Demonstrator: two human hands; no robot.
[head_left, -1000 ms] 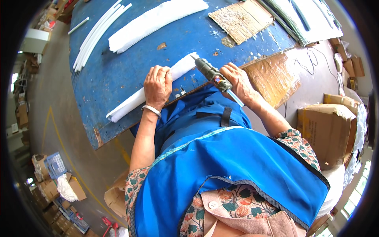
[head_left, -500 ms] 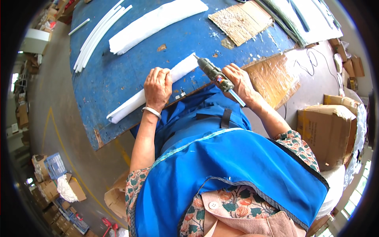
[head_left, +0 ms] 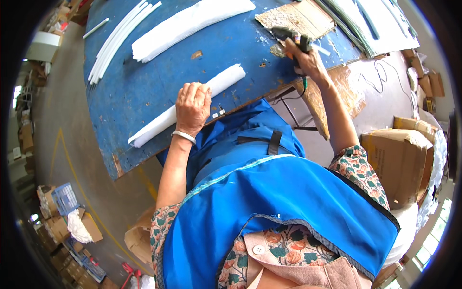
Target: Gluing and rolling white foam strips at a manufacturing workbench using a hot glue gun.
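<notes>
While our left hand (head_left: pixel 193 107) presses flat on the white foam roll (head_left: pixel 187 106), our right hand (head_left: pixel 303 57), gripping the glue gun (head_left: pixel 288 34), has swung away to the cardboard pad (head_left: pixel 296 17), so gluing pauses.

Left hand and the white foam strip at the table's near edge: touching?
Touching. The head view shows the left hand lying palm-down across the white foam strip, fingers draped over it, with no gap visible between them on the blue table.
</notes>
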